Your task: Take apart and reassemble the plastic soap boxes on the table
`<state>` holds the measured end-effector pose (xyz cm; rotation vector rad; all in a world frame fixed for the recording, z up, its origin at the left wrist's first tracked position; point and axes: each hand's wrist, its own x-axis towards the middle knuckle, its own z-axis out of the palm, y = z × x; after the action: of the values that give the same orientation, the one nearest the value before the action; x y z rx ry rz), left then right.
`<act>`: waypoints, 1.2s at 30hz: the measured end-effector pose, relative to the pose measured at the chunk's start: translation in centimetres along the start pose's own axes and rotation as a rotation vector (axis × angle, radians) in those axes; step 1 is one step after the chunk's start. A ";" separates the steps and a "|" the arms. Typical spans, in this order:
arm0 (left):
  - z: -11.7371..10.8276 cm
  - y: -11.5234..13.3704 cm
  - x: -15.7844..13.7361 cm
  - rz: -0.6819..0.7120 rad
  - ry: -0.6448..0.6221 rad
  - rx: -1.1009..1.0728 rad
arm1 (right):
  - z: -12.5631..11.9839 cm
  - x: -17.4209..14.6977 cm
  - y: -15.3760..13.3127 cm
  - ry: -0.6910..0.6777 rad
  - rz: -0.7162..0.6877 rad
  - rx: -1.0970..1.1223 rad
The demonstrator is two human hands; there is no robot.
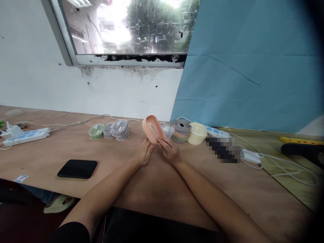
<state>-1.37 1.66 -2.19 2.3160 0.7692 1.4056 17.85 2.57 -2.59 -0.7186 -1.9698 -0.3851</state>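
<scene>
Between my two hands, tilted up above the table, is a pink oval plastic box shell with a slot in its flat face. My left hand grips its lower left edge, thumb and fingers closed. My right hand pinches the lower right edge. Just behind the shell stand clear plastic covers, a stack of grey, pink and green shells and a pile of cream-yellow pieces. Further left sit a green box with a clear lid and several grey lidded boxes.
A black phone lies at the front left. Power strips stand at the far left and back right, with white cables along the wall. A pixelated dark object and a white adapter are at right.
</scene>
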 end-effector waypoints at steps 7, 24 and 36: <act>-0.2 -1.1 0.1 -0.115 -0.014 0.025 | -3.7 3.2 4.5 0.275 0.329 -0.209; -0.3 -1.2 0.1 -0.097 -0.050 0.071 | -8.6 4.7 10.1 -0.228 0.420 -0.342; -0.3 -1.2 0.0 -0.103 -0.052 0.043 | -7.9 4.4 10.4 -0.158 0.418 -0.286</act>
<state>-2.00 2.65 -2.69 2.2998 0.8975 1.2924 28.24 7.84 4.75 -1.3497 -1.8640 -0.3649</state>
